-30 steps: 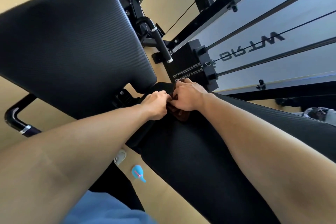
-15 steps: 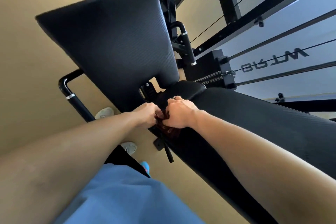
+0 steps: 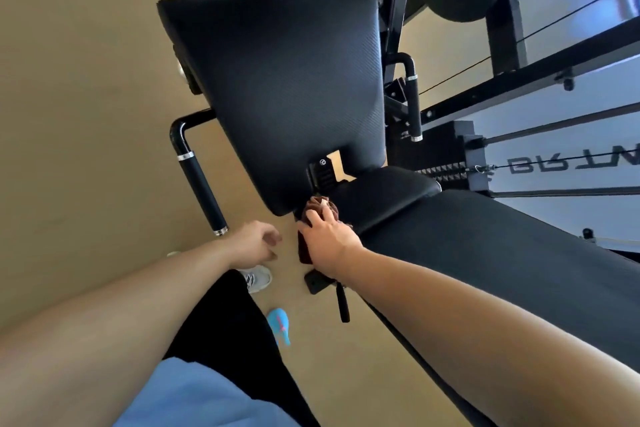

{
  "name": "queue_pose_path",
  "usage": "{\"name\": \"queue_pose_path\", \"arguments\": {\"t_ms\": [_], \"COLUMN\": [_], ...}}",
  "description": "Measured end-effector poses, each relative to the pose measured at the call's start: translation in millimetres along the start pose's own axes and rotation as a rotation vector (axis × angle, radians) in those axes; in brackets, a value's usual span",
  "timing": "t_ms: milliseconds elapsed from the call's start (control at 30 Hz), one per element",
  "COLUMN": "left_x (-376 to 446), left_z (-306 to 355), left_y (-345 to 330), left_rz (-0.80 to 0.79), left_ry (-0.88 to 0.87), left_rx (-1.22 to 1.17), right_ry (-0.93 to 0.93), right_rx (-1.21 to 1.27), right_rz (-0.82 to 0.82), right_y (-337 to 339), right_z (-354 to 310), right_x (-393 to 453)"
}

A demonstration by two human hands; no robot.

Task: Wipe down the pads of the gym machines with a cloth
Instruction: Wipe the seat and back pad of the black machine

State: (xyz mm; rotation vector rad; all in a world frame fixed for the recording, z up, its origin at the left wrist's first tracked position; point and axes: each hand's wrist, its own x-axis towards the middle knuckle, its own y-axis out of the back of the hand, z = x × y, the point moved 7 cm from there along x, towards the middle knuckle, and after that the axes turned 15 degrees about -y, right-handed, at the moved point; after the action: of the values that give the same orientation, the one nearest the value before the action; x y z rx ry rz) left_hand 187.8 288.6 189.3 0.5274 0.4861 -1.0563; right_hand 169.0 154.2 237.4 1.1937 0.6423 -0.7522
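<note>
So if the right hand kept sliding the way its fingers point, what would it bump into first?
Probably the lower edge of the back pad. The right hand presses the brown cloth right beside it, fingers aimed that way, though depth is hard to judge.

Matt black padding, glossy metal, soft brown cloth

Your right hand (image 3: 329, 239) pressed a soft, crumpled brown cloth (image 3: 317, 206) against matt black padding; the seat pad (image 3: 287, 80) above your hands showed a fine woven-look texture. Left of your left hand (image 3: 254, 243), the handle (image 3: 201, 184) had a matt black grip with shiny chrome rings and glossy black tube. The floor (image 3: 86, 114) looked smooth and matt.
</note>
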Motion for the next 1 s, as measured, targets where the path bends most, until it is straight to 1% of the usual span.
{"name": "queue_pose_path", "arguments": {"t_ms": [67, 167, 200, 300, 367, 467, 600, 700, 867, 1000], "left_x": [0.8, -2.2, -5.0, -18.4, -32.2, -47.0, -65.2, -78.7, -96.4, -111.6], "left_z": [-17.6, -45.1, -52.0, -66.9, -63.3, -34.2, 42.0, 85.1, 134.1, 183.9], "left_y": [10.0, 26.1, 30.3, 37.4, 36.5, 38.5, 32.4, 20.6, -7.8, -35.8], "left_rz": [0.065, 0.175, 0.194, 0.183, 0.167, 0.152, 0.088, 0.031, -0.039, -0.051], "left_ry": [0.007, 0.016, 0.016, 0.017, 0.01, -0.023, -0.162, -0.237, -0.314, -0.417], "left_rx": [-0.056, -0.077, -0.08, -0.08, -0.065, -0.033, 0.08, 0.169, 0.243, 0.224], "right_ry": [-0.018, -0.076, -0.095, -0.159, -0.199, -0.267, -0.378, -0.403, -0.495, -0.558], "right_rx": [-0.008, -0.087, -0.123, -0.164, -0.164, -0.221, -0.239, -0.246, -0.192, -0.082], "right_rz": [0.031, 0.031, 0.03, 0.034, 0.012, -0.013, -0.047, -0.065, -0.031, 0.072], "right_y": [-10.4, -26.7, -29.6, -29.3, -27.4, -11.0, 18.5, 34.2, 47.9, 47.5], "right_z": [-11.6, -31.1, -35.8, -42.3, -39.4, -25.5, 0.5, 10.0, 40.1, 72.4], "right_x": [30.1, 71.6, 81.8, 87.1, 64.7, 15.2, -69.4, -128.2, -221.1, -291.3]}}
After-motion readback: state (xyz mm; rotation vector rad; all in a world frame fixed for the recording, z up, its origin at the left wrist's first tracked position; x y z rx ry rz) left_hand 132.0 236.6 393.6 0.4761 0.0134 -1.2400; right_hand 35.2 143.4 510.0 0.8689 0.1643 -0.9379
